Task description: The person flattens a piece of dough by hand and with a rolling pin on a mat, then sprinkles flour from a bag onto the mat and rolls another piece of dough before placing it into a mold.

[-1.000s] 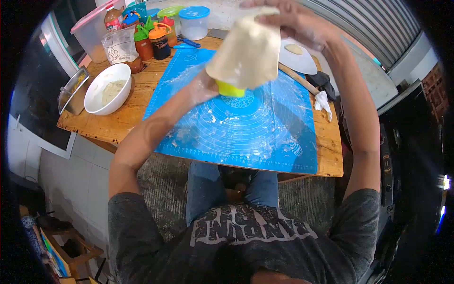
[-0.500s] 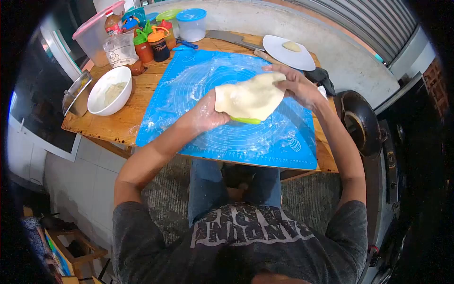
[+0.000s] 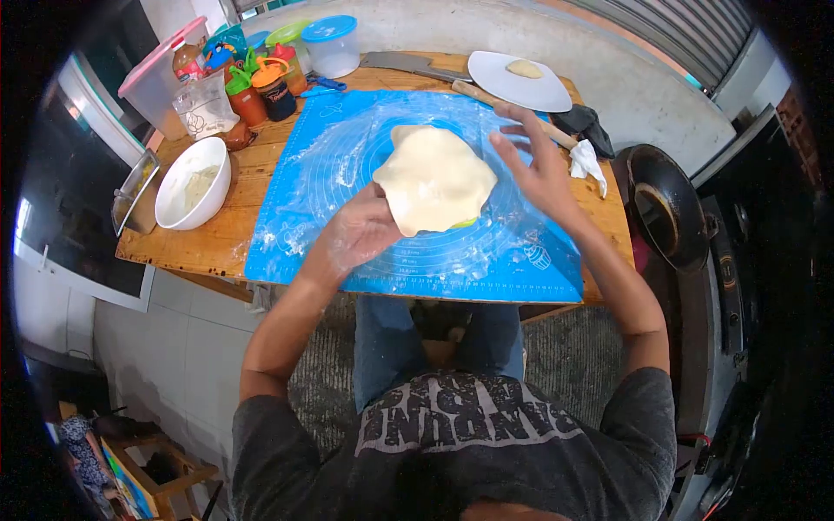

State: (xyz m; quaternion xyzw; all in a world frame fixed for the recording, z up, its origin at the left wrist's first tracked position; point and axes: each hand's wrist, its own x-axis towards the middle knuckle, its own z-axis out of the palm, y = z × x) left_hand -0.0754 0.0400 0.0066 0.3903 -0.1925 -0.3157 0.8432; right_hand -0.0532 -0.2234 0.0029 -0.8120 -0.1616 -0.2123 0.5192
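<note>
A flat sheet of pale dough point(image 3: 436, 181) hangs over the middle of the blue mat point(image 3: 300, 187), which is dusted with flour. My left hand point(image 3: 360, 227) holds the dough at its left edge, with fingers reaching underneath and partly hidden. A bit of something green point(image 3: 466, 223) shows below the dough's lower right edge. To the right of the dough, my right hand point(image 3: 532, 161) is raised with its fingers apart, touching nothing.
A white bowl point(image 3: 167, 193) stands on the left of the wooden table point(image 3: 143, 243); bottles and tubs are behind it. At the back lie a cleaver point(image 3: 401, 62), a rolling pin point(image 3: 556, 135) and a white plate point(image 3: 495, 80) with dough. A wok point(image 3: 665, 208) is at the right.
The dough has spread flatter over my left hand and turned. My right hand has let go of its edge and opened to the right. The view has shifted slightly.
</note>
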